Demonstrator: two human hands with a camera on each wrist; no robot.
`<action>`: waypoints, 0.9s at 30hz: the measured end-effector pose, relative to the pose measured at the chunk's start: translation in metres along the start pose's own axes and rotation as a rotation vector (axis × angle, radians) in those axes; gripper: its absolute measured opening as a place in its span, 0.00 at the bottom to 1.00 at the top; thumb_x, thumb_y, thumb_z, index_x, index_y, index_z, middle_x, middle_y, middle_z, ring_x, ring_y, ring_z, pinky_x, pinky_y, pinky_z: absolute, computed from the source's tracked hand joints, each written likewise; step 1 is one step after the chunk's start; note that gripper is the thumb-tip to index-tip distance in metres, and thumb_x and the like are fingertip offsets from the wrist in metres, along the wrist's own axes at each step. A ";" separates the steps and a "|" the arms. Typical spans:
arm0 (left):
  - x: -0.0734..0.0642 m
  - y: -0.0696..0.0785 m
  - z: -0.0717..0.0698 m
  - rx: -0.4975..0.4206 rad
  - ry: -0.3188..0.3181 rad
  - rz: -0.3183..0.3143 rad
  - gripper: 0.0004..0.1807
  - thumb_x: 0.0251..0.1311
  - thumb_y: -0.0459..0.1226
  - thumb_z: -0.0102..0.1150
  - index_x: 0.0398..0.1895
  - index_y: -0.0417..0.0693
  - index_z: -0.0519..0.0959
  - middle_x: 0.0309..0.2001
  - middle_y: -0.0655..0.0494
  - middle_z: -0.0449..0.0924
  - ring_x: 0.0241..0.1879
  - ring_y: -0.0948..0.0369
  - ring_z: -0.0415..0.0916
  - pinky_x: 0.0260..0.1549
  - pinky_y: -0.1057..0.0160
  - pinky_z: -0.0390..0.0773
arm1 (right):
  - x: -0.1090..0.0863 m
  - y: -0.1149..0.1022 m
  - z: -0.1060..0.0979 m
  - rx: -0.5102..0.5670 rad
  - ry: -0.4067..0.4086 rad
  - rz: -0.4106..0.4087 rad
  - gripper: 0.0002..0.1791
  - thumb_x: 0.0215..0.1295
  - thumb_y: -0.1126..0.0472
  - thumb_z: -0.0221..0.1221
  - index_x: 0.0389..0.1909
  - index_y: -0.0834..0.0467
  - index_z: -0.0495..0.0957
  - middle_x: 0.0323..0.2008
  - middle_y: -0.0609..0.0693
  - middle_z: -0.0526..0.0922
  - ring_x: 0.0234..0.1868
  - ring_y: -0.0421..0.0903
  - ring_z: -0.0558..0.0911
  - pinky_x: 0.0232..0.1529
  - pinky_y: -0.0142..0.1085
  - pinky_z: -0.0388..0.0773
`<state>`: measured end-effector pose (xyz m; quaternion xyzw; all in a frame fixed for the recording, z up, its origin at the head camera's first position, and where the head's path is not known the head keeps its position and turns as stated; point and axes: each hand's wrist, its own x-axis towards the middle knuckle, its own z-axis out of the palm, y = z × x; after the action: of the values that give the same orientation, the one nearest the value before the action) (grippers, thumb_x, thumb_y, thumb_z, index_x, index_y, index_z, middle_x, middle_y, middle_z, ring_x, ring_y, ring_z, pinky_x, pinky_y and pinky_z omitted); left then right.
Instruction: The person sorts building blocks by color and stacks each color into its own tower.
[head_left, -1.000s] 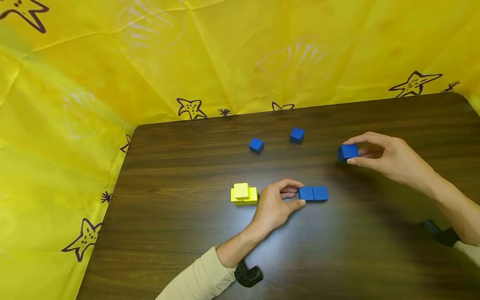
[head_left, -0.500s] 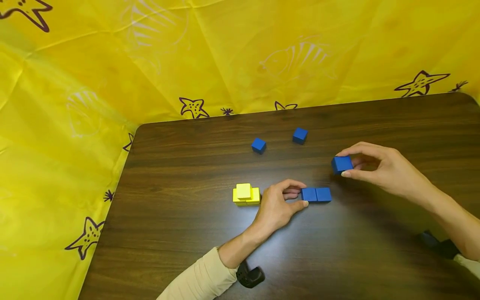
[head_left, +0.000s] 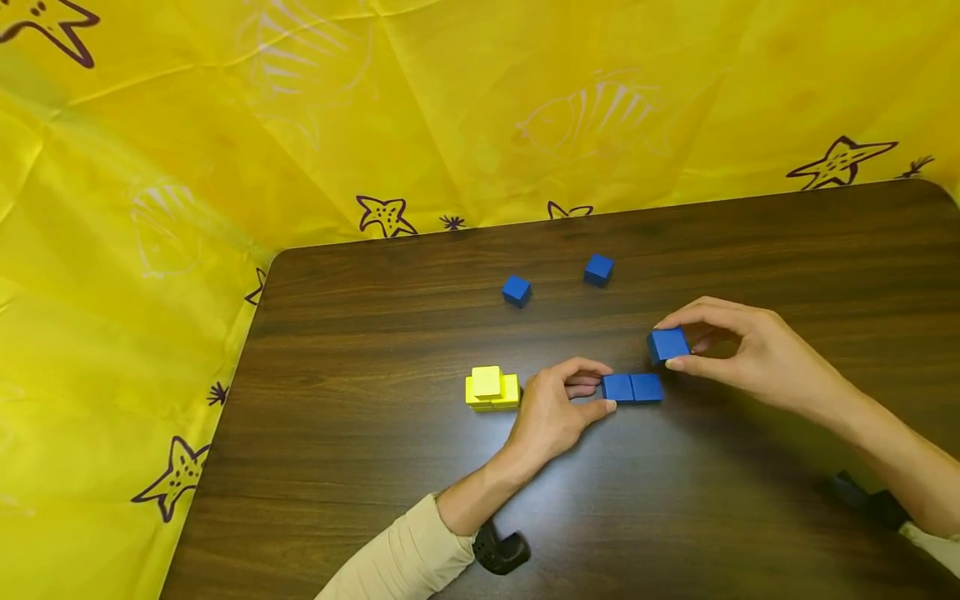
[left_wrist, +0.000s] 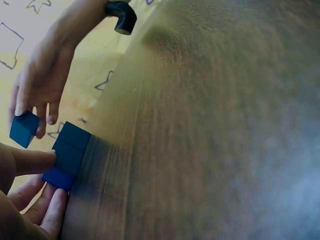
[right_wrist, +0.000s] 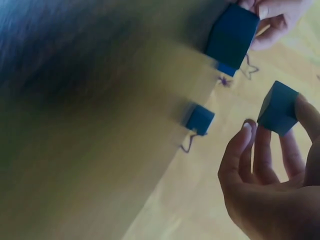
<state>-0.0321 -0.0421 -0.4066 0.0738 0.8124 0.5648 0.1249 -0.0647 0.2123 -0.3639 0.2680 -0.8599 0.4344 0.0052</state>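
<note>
My left hand (head_left: 551, 412) pinches the left block of a touching pair, thumb and fingers on its opposite sides. That blue block (head_left: 617, 388) lies flat on the table against a second blue block (head_left: 647, 387) on its right. With thumb and fingertips, my right hand (head_left: 772, 358) holds another blue block (head_left: 667, 345) just behind the pair's right end. The left wrist view shows this held block (left_wrist: 24, 129) apart from the pair. In the right wrist view, the thumb presses one side of the held block (right_wrist: 278, 108), with fingers at its lower side.
Left of my left hand stands a small yellow block stack (head_left: 487, 385), one block on top. Two loose blue blocks, one nearer the left (head_left: 517, 291) and one farther right (head_left: 598, 270), lie toward the back of the dark wooden table (head_left: 360, 467). A yellow patterned cloth (head_left: 450, 108) hangs behind.
My right hand has brought its blue block leftward and nearer to the blue pair. My left hand has stayed on the pair's left block.
</note>
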 end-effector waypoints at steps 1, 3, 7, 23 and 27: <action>0.000 0.000 0.000 -0.001 -0.002 0.001 0.18 0.52 0.31 0.75 0.47 0.52 0.85 0.42 0.57 0.85 0.42 0.68 0.83 0.45 0.74 0.80 | -0.001 -0.001 0.001 0.003 0.000 -0.002 0.28 0.50 0.70 0.74 0.50 0.44 0.81 0.44 0.35 0.81 0.38 0.36 0.81 0.38 0.25 0.79; 0.001 0.000 0.001 -0.003 -0.007 0.005 0.18 0.52 0.31 0.75 0.47 0.53 0.85 0.43 0.57 0.85 0.42 0.68 0.83 0.45 0.74 0.80 | -0.002 -0.002 0.005 0.009 0.000 -0.004 0.28 0.49 0.70 0.75 0.49 0.44 0.82 0.44 0.35 0.81 0.38 0.36 0.82 0.38 0.25 0.79; 0.002 0.001 0.002 -0.002 -0.013 0.007 0.18 0.52 0.31 0.75 0.47 0.53 0.85 0.42 0.57 0.85 0.42 0.68 0.83 0.45 0.74 0.80 | -0.003 -0.006 0.013 0.024 -0.010 -0.026 0.28 0.48 0.70 0.75 0.49 0.46 0.82 0.43 0.37 0.82 0.38 0.36 0.82 0.39 0.25 0.80; 0.001 0.000 0.000 0.002 -0.001 0.016 0.19 0.51 0.30 0.75 0.48 0.49 0.84 0.42 0.56 0.85 0.41 0.67 0.83 0.44 0.74 0.80 | -0.001 -0.017 0.032 0.040 -0.064 -0.055 0.25 0.49 0.69 0.75 0.48 0.49 0.82 0.43 0.38 0.81 0.38 0.37 0.83 0.37 0.32 0.84; 0.001 0.000 0.000 0.014 -0.002 0.016 0.19 0.51 0.31 0.75 0.48 0.48 0.84 0.43 0.55 0.85 0.42 0.67 0.83 0.44 0.75 0.80 | 0.000 -0.018 0.035 0.026 -0.066 -0.059 0.25 0.49 0.70 0.75 0.47 0.48 0.82 0.43 0.38 0.81 0.38 0.37 0.82 0.36 0.33 0.84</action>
<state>-0.0334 -0.0420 -0.4068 0.0816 0.8156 0.5600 0.1205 -0.0489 0.1778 -0.3724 0.3076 -0.8455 0.4363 -0.0137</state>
